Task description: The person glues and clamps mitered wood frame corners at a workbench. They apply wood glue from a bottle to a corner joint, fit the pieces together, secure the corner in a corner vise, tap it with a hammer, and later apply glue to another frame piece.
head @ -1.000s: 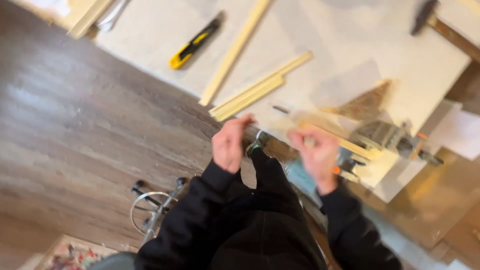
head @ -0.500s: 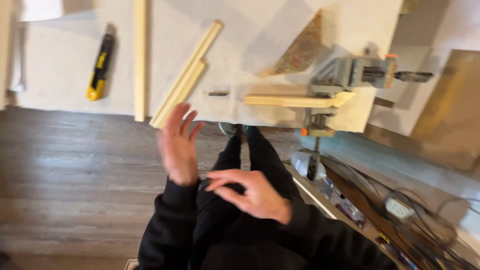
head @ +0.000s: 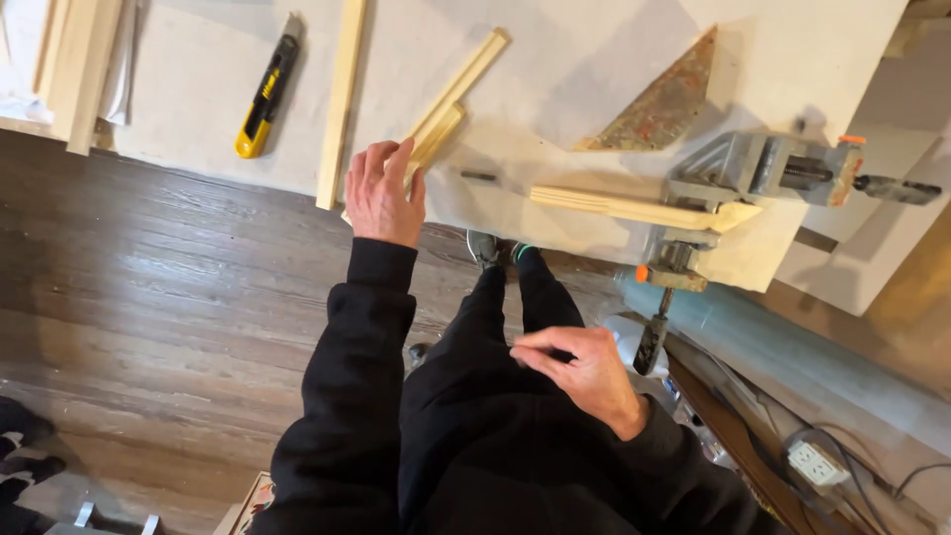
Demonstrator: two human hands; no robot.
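Yellow utility knife (head: 265,87) and a long wood strip (head: 341,99) lie left on the white desk (head: 594,59). Left hand (head: 384,193), fingers loosely spread, rests on paired wood strips (head: 458,91) near the desk edge. Right hand (head: 584,372) empty, half-curled against dark trousers. Corner clamp (head: 753,173) grips a moulding strip (head: 619,206) at right.

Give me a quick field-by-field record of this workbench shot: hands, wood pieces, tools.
left hand: open, fingers on the paired wood strips
right hand: empty, over the lap, off the bench
corner clamp: grips a moulding strip
utility knife: yellow and black, lying on the white board
loose strip: beside the knife
triangular piece: flat near the clamp
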